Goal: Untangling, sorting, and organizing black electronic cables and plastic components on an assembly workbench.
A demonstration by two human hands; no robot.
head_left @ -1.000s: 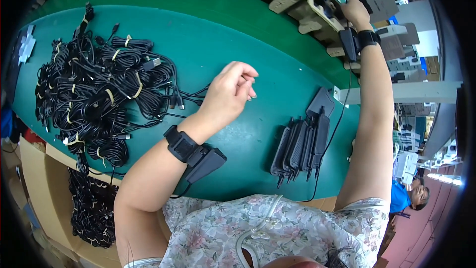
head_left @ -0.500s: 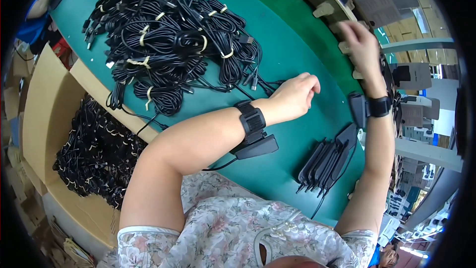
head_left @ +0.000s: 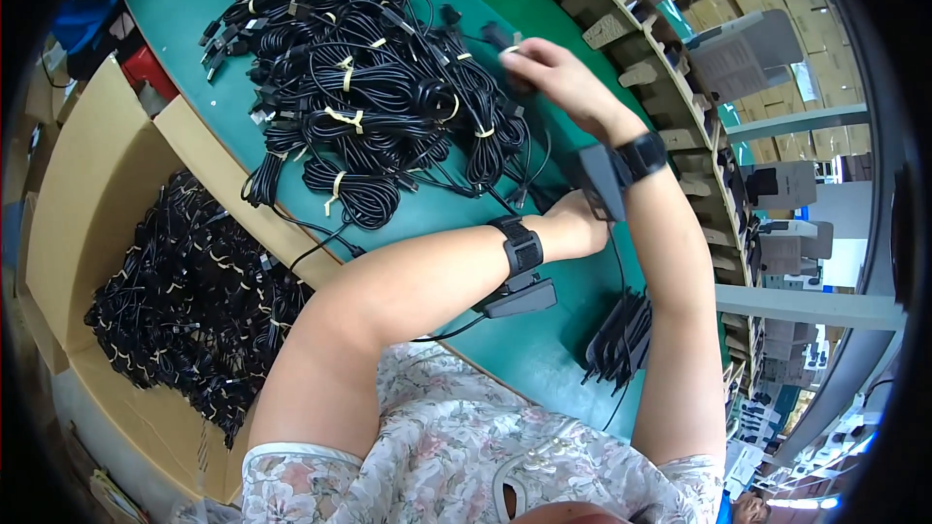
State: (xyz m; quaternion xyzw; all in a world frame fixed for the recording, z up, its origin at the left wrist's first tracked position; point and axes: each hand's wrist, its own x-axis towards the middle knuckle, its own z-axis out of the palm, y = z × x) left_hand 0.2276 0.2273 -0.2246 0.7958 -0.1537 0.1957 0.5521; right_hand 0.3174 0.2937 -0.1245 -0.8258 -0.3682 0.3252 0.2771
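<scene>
A big heap of black cables (head_left: 374,87), coiled and bound with pale yellow ties, lies on the green table. My right hand (head_left: 568,87) is at the heap's right edge, its thumb and fingers pinched on a blurred black cable (head_left: 498,37) with a pale tie near the fingertips. Lower down, my left hand (head_left: 581,223) rests close to the table beside the heap's lower right. The black device on my right wrist partly covers it, so its fingers are hidden. A few loose cable ends lie by that hand.
To the left, an open cardboard box (head_left: 73,223) holds many more tied black cables (head_left: 194,301). Several flat black pieces (head_left: 616,340) stand in a row by my right forearm. Cardboard holders (head_left: 607,31) line the table's far edge. A co-worker's blue sleeve (head_left: 73,15) shows at upper left.
My right hand has swung left from the far edge to the heap and now grips a cable. My left hand has moved slightly down. The view has shifted a little.
</scene>
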